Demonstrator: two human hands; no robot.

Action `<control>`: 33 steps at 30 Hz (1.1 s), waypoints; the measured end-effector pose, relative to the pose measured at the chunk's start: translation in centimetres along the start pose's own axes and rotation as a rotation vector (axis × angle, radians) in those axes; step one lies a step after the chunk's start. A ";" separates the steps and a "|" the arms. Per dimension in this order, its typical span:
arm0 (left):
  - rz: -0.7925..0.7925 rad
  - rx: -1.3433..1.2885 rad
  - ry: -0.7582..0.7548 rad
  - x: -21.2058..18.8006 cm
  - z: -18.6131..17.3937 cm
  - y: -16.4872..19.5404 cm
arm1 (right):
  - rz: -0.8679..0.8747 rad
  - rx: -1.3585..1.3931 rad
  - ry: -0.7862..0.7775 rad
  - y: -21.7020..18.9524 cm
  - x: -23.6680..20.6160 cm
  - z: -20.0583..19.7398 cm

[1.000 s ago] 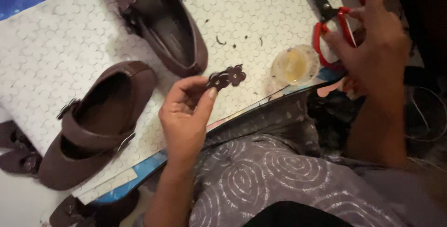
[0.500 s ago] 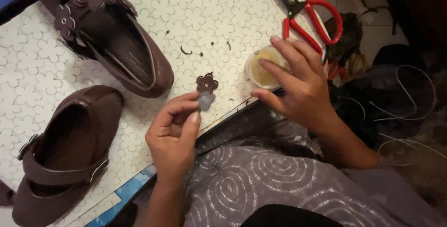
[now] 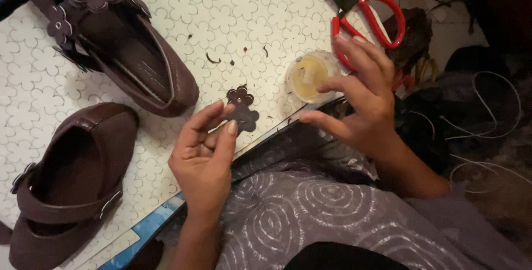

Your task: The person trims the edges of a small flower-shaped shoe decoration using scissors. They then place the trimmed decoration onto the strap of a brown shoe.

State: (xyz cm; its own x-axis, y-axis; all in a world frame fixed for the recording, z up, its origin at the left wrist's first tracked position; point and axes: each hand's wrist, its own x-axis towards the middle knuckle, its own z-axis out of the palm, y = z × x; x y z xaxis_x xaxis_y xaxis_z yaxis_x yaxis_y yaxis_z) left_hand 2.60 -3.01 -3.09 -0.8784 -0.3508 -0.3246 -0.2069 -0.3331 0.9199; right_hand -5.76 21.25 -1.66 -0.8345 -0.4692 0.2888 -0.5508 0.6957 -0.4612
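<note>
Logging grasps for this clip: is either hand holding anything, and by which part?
The left hand pinches a brown flower-shaped trim piece by its lower flower. The right hand holds nothing; its fingers touch a small round tub.

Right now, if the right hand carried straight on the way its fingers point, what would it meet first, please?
The right hand points up-left, so it would probably meet the small round tub of yellowish paste first; one fingertip looks already at its rim.
</note>
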 end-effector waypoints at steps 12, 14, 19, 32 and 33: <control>-0.084 -0.129 -0.115 -0.8 1.6 1.1 | -0.043 0.493 -0.160 -3.3 -0.8 -1.9; -0.100 -0.129 -0.125 -1.0 1.8 1.3 | -0.085 0.418 -0.162 -4.0 -0.7 -1.3; -0.054 -0.117 -0.158 -1.3 1.8 1.7 | -0.160 0.182 -0.027 -5.3 -0.2 1.1; -0.103 -0.099 -0.093 -1.2 0.8 1.0 | -0.071 0.094 0.055 -2.3 0.2 -0.4; -0.089 -0.099 -0.070 -1.2 0.5 1.0 | -0.015 0.061 0.069 -1.8 0.4 -1.0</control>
State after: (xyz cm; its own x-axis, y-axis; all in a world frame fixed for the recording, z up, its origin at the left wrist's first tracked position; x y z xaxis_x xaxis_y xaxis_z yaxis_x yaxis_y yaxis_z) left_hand 3.21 -2.47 -1.72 -0.8873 -0.2549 -0.3843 -0.2445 -0.4464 0.8608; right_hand -5.09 20.38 0.17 -0.8267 -0.4389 0.3522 -0.5626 0.6536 -0.5062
